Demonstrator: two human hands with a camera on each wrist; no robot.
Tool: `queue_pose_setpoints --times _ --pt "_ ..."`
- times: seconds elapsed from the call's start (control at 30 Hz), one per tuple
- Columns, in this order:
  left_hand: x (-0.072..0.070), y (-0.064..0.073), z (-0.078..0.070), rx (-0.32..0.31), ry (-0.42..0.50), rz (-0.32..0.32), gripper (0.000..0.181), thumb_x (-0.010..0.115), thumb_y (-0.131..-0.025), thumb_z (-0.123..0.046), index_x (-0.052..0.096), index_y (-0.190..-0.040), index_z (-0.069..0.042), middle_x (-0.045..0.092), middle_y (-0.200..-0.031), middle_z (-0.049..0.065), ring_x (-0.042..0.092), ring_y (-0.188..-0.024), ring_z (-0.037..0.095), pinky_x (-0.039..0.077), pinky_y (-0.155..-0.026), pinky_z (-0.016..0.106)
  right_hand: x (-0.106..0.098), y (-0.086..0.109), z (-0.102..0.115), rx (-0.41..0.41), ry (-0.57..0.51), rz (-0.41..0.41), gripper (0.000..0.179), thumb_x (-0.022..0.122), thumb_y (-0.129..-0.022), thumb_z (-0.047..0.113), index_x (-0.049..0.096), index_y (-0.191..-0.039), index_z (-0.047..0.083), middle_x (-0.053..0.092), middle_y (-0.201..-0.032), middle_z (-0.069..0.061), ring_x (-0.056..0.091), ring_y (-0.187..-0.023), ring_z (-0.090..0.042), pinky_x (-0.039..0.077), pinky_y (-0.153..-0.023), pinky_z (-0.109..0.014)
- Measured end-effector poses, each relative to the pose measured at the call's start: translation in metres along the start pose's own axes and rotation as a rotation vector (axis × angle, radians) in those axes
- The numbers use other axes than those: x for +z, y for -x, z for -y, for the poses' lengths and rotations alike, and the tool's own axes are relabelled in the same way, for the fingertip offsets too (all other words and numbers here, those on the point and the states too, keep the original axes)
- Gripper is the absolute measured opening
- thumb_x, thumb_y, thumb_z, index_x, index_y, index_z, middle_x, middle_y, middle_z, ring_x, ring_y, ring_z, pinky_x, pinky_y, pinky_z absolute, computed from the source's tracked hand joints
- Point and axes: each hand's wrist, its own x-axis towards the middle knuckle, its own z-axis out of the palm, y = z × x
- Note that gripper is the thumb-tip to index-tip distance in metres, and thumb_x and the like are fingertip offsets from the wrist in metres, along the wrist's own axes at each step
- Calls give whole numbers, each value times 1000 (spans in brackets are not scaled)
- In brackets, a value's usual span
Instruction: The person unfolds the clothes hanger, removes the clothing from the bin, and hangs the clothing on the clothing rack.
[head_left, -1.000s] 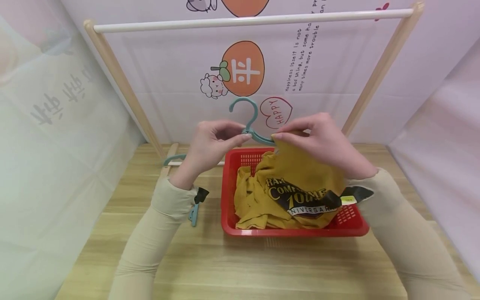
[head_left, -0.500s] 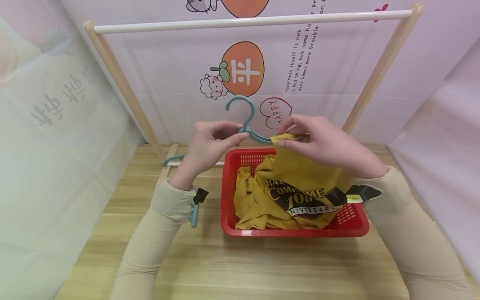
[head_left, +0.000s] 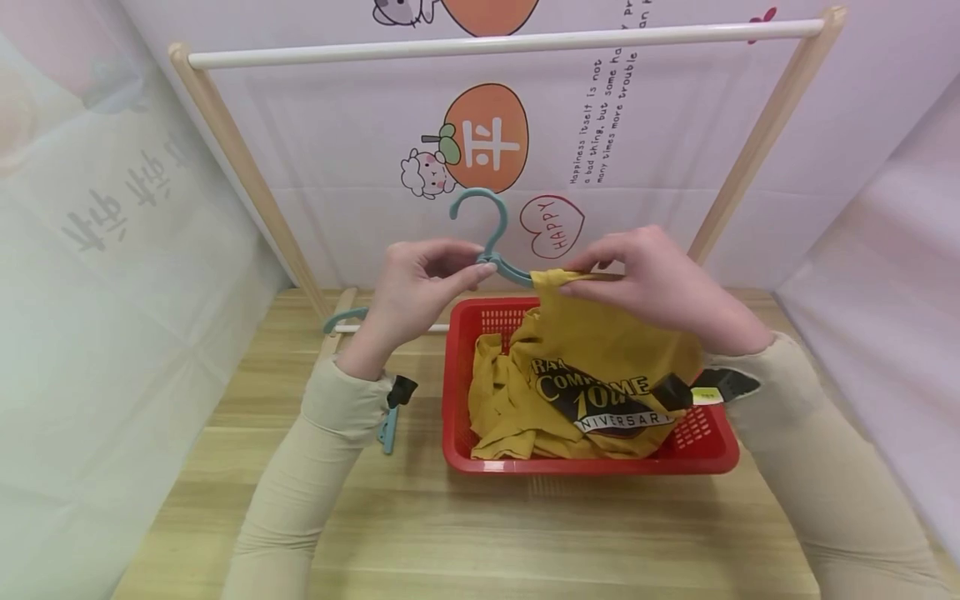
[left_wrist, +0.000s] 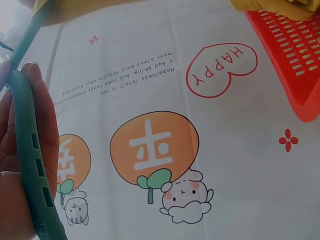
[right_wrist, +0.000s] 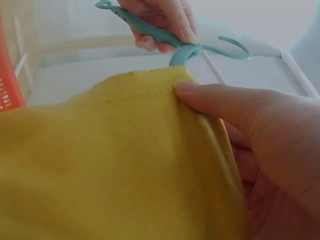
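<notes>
Between thumb and fingers my left hand point(head_left: 423, 287) pinches a teal clothes hanger point(head_left: 495, 221) at the base of its hook. The hook points up, and one arm of the hanger runs right into the collar of a mustard-yellow T-shirt point(head_left: 592, 333). My right hand point(head_left: 645, 279) pinches the shirt by its upper edge, over the hidden end of that arm. In the right wrist view the thumb presses on the yellow cloth point(right_wrist: 125, 150). The left wrist view shows the other hanger arm point(left_wrist: 32, 160) bare, with slots. The shirt's lower part lies bunched in a red basket point(head_left: 585, 467).
Behind the basket stands a rack with a white rail point(head_left: 510, 43) and wooden posts point(head_left: 240, 171). A second teal hanger point(head_left: 347, 317) lies by the rack's left foot, partly behind my left forearm. A teal piece point(head_left: 387, 429) shows on the wooden table point(head_left: 525, 542) beneath my left wrist.
The shirt's edge has slid a little left along the hanger arm, towards the hook. The hanger has shifted slightly left. My right hand keeps its hold on the cloth.
</notes>
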Motion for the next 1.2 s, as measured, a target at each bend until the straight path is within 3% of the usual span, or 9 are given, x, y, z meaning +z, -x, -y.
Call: queue_pose_setpoints --times 0.27,0.5,0.63,1.0,1.2 --pt "6 -2 -2 20 22 2 19 81 -91 -19 79 -106 -7 76 -90 -2 71 -77 19 60 -72 34 10 -10 3 -60 -54 -25 15 84 -87 15 81 -102 14 75 -92 9 66 -80 -8 57 -70 -25" --pt "15 -5 -2 46 73 1 17 80 -91 -15 79 -105 -5 76 -94 0 72 -79 20 60 -74 35 19 -17 10 -89 -93 -87 12 83 -88 17 81 -100 14 74 -87 10 63 -72 -9 53 -65 -23" --pt "18 -6 -2 53 98 10 17 79 -92 -14 79 -106 -4 76 -96 1 72 -80 22 61 -75 36 21 -21 14 -87 -124 -109 11 82 -89 15 81 -99 12 75 -88 9 66 -76 -6 56 -70 -22" --pt "17 -8 -7 4 73 50 26 81 -90 -17 78 -114 -8 76 -100 -2 72 -84 17 60 -77 35 20 -18 13 -53 -174 -76 11 81 -90 13 79 -100 10 75 -93 7 71 -85 -6 58 -77 -23" --pt "4 -2 -6 -24 63 13 33 82 -89 -21 76 -121 -13 75 -110 1 70 -94 16 58 -85 37 13 -12 9 18 -189 -52 11 79 -93 18 79 -103 13 75 -97 6 70 -90 -7 58 -82 -25"
